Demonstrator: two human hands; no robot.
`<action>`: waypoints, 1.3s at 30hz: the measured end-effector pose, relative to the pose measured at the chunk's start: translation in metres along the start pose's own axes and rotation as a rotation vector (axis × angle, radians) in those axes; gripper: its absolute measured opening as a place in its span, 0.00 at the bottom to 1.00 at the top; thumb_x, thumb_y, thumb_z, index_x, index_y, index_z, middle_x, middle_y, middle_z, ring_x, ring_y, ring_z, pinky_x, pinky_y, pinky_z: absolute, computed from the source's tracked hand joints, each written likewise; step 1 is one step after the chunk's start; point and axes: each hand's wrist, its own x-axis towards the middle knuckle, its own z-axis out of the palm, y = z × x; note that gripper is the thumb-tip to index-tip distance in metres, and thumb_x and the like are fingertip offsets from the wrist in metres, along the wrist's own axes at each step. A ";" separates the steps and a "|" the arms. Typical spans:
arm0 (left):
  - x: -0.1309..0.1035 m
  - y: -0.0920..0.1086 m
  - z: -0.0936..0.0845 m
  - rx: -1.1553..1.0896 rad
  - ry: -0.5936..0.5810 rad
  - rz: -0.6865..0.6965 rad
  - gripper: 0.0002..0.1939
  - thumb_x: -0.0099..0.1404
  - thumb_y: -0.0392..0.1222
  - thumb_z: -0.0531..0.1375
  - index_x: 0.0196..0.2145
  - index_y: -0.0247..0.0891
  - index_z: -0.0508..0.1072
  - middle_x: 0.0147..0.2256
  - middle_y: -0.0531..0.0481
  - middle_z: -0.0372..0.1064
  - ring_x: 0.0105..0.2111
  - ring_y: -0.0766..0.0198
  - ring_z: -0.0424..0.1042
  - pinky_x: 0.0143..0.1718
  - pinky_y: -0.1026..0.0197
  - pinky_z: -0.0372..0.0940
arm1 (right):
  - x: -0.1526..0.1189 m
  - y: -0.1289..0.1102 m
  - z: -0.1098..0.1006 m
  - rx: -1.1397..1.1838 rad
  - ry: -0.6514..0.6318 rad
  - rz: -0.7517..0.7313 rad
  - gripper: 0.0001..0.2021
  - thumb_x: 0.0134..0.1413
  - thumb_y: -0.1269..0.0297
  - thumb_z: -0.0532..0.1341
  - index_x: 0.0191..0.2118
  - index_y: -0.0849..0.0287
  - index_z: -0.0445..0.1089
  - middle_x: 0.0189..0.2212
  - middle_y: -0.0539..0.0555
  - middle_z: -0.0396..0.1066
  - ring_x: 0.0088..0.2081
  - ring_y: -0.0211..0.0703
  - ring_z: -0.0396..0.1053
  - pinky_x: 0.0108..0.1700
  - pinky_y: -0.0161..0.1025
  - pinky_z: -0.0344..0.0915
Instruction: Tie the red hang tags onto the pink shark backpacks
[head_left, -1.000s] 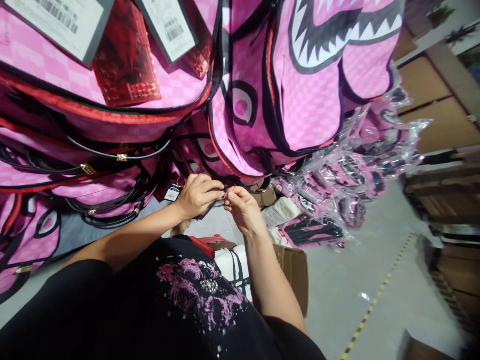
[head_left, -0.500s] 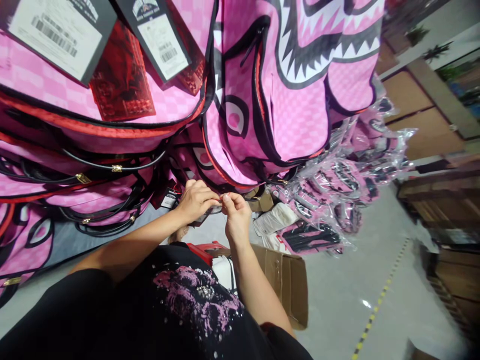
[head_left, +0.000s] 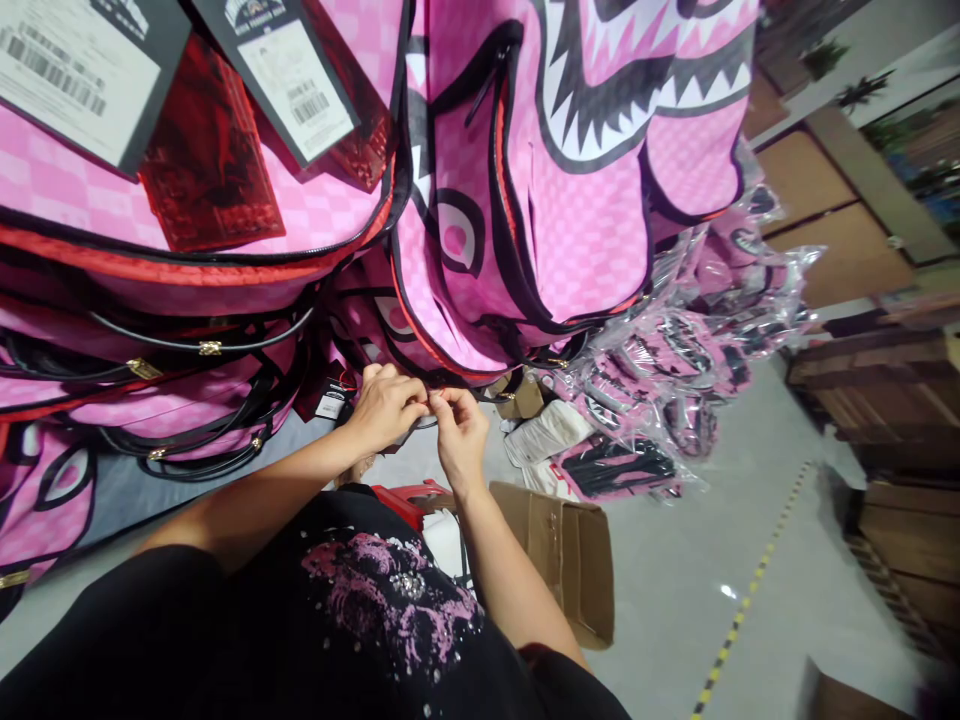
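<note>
My left hand point(head_left: 386, 405) and my right hand point(head_left: 459, 430) meet fingertip to fingertip below the pink bags. Both are pinched closed on a thin red string point(head_left: 433, 399), small and partly hidden by the fingers. Just left of my left hand hangs a black tag with a white label point(head_left: 331, 405). Above my hands is a pink checkered bag point(head_left: 469, 340) with black and red edging. A larger pink bag point(head_left: 592, 220) with a shark-teeth print stands above it. At the upper left, black tags with barcodes point(head_left: 300, 90) and a red foil packet point(head_left: 214, 170) lie on another pink bag.
Plastic-wrapped pink bags point(head_left: 675, 360) are piled to the right. An open cardboard box point(head_left: 574, 560) and a red stool point(head_left: 401, 503) are near my body. Brown cartons point(head_left: 885, 400) stand at the far right, beyond yellow-black floor tape point(head_left: 750, 600).
The view has shifted slightly, so the bags and tags sit a little further left. My hands remain together at the string, with only small finger movements.
</note>
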 end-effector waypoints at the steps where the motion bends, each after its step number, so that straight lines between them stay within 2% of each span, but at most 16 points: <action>1: 0.001 0.001 -0.001 0.026 0.000 -0.001 0.06 0.63 0.43 0.62 0.29 0.40 0.73 0.28 0.53 0.74 0.35 0.58 0.64 0.42 0.52 0.51 | 0.000 0.001 0.000 -0.024 0.005 -0.016 0.08 0.53 0.60 0.61 0.29 0.59 0.68 0.30 0.51 0.68 0.34 0.40 0.66 0.41 0.39 0.64; 7: 0.001 0.009 -0.005 0.159 -0.017 0.026 0.05 0.65 0.40 0.60 0.32 0.40 0.75 0.30 0.51 0.75 0.36 0.57 0.64 0.40 0.52 0.51 | -0.001 0.003 0.003 0.017 0.047 -0.014 0.08 0.54 0.60 0.61 0.30 0.60 0.68 0.30 0.51 0.68 0.34 0.39 0.66 0.41 0.39 0.63; 11: -0.001 0.014 -0.001 0.201 0.006 -0.041 0.07 0.64 0.41 0.61 0.28 0.39 0.73 0.28 0.51 0.73 0.36 0.57 0.64 0.40 0.52 0.52 | -0.002 0.005 0.004 -0.037 0.045 -0.050 0.09 0.54 0.59 0.61 0.30 0.60 0.68 0.30 0.51 0.68 0.35 0.40 0.66 0.42 0.40 0.63; 14: -0.004 0.017 0.003 0.164 0.044 -0.099 0.07 0.63 0.41 0.62 0.28 0.39 0.72 0.28 0.52 0.73 0.36 0.58 0.65 0.40 0.53 0.52 | -0.002 0.007 0.005 -0.073 0.074 -0.068 0.09 0.54 0.59 0.61 0.30 0.60 0.68 0.29 0.51 0.68 0.34 0.40 0.65 0.41 0.39 0.62; 18: -0.010 0.018 0.000 0.057 0.021 -0.051 0.04 0.65 0.40 0.60 0.33 0.40 0.74 0.32 0.54 0.76 0.38 0.60 0.66 0.44 0.52 0.52 | -0.003 0.008 0.005 -0.078 0.111 -0.091 0.09 0.54 0.59 0.62 0.30 0.60 0.68 0.29 0.50 0.67 0.34 0.40 0.65 0.41 0.40 0.62; 20: -0.012 0.018 -0.001 0.025 0.020 -0.044 0.04 0.66 0.38 0.59 0.35 0.41 0.75 0.33 0.55 0.76 0.39 0.61 0.66 0.46 0.52 0.52 | -0.003 0.008 0.004 -0.066 0.096 -0.097 0.09 0.55 0.59 0.62 0.30 0.60 0.68 0.30 0.51 0.68 0.35 0.40 0.66 0.41 0.40 0.63; 24: -0.009 0.015 0.001 0.073 0.094 -0.076 0.04 0.64 0.38 0.61 0.30 0.39 0.73 0.30 0.54 0.74 0.38 0.60 0.66 0.46 0.52 0.52 | -0.003 0.009 0.001 -0.027 0.023 -0.047 0.11 0.54 0.57 0.62 0.32 0.60 0.69 0.31 0.51 0.69 0.35 0.40 0.66 0.42 0.40 0.64; 27: -0.003 0.012 0.001 0.115 0.124 -0.034 0.03 0.64 0.38 0.60 0.33 0.39 0.74 0.30 0.53 0.74 0.38 0.59 0.65 0.46 0.51 0.52 | 0.001 0.008 0.002 -0.008 0.036 -0.023 0.11 0.53 0.56 0.63 0.32 0.60 0.69 0.30 0.50 0.68 0.34 0.39 0.65 0.41 0.39 0.64; 31: 0.003 0.012 -0.006 0.134 0.050 -0.032 0.08 0.66 0.41 0.58 0.32 0.40 0.76 0.30 0.51 0.76 0.39 0.57 0.65 0.46 0.49 0.53 | 0.005 0.004 0.007 -0.051 0.113 -0.068 0.11 0.51 0.56 0.64 0.31 0.60 0.69 0.31 0.51 0.68 0.35 0.39 0.66 0.42 0.40 0.64; 35: 0.009 0.013 -0.017 0.043 -0.068 -0.021 0.07 0.66 0.40 0.58 0.35 0.43 0.78 0.32 0.52 0.76 0.38 0.58 0.66 0.46 0.51 0.55 | 0.006 -0.002 0.012 -0.065 0.170 -0.088 0.11 0.53 0.56 0.62 0.30 0.59 0.68 0.30 0.51 0.68 0.34 0.39 0.66 0.42 0.40 0.65; 39: 0.017 0.014 -0.021 0.077 -0.014 -0.003 0.05 0.64 0.41 0.60 0.32 0.41 0.76 0.30 0.52 0.75 0.39 0.57 0.66 0.52 0.48 0.53 | 0.005 -0.003 0.014 0.020 0.201 -0.114 0.08 0.53 0.60 0.63 0.30 0.58 0.68 0.30 0.50 0.68 0.35 0.39 0.66 0.43 0.40 0.66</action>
